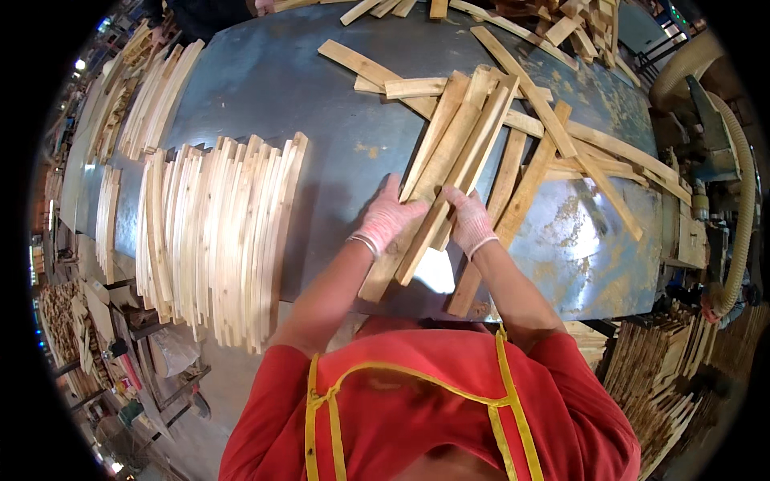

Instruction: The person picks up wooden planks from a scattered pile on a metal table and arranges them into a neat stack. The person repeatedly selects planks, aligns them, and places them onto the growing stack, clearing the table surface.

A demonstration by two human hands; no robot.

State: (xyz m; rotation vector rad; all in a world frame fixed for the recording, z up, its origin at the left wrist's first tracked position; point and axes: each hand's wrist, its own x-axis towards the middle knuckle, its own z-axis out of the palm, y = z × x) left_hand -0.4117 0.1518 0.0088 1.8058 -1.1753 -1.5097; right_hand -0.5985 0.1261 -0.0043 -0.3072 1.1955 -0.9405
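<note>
In front of me, several wooden slats point(451, 157) lie side by side in a loose bundle, slanting up to the right over the metal table. My left hand point(388, 218), in a pale knit glove, holds the bundle's left edge, its thumb laid across the wood. On the other side my right hand point(472, 223), gloved too, is closed on an upper slat point(433, 228), thumb on top. The fingers beneath the wood are partly hidden. Beyond and to the right, more loose slats point(553, 120) cross one another in a heap.
A tight row of pale slats point(216, 232) lies at the left of the metal table point(329, 112). More slat stacks point(164, 96) stand at the far left. Offcuts point(577, 28) pile up at the far right. A ribbed hose point(738, 200) hangs beyond the table's right edge.
</note>
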